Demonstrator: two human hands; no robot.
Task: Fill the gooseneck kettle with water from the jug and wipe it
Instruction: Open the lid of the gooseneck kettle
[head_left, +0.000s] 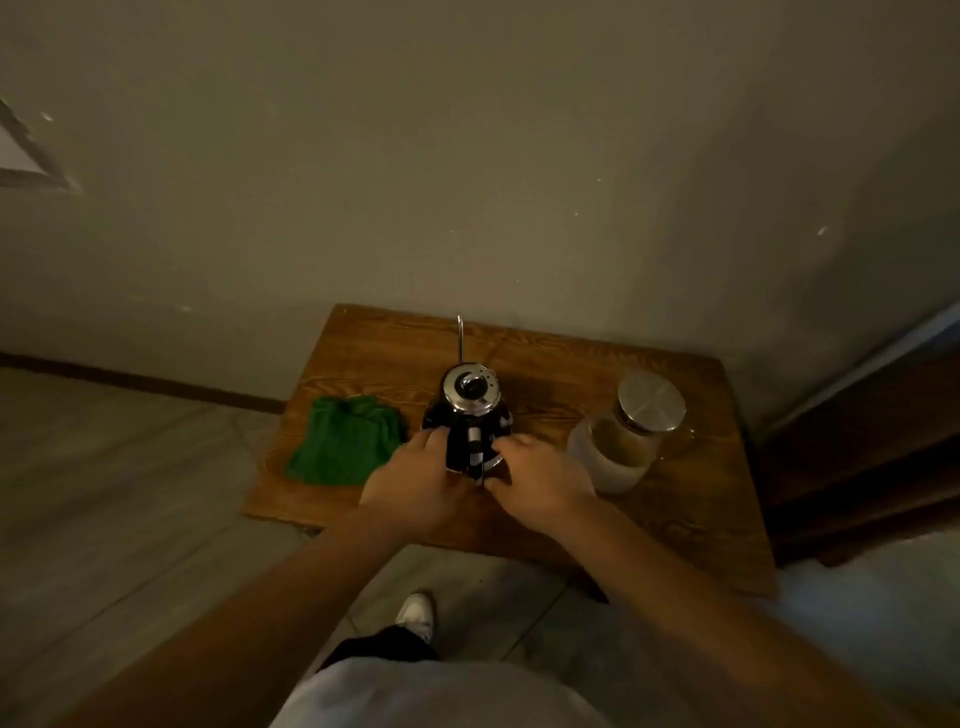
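A black gooseneck kettle (470, 415) with a shiny steel lid and a thin spout pointing toward the wall stands at the middle of a small wooden table (691, 499). My left hand (415, 483) touches the kettle's left side near its base. My right hand (540, 478) rests at the kettle's right side by its handle. How firmly either hand grips is hard to tell in the dim light. A glass jug (631, 441) with a round metal lid stands to the right of the kettle. A crumpled green cloth (345, 441) lies to the left.
The table stands against a plain wall, with its right end near a dark wooden door frame (857, 441). Below the table edge there is tiled floor (130, 493), and my white shoe (418, 616) shows near the table's front.
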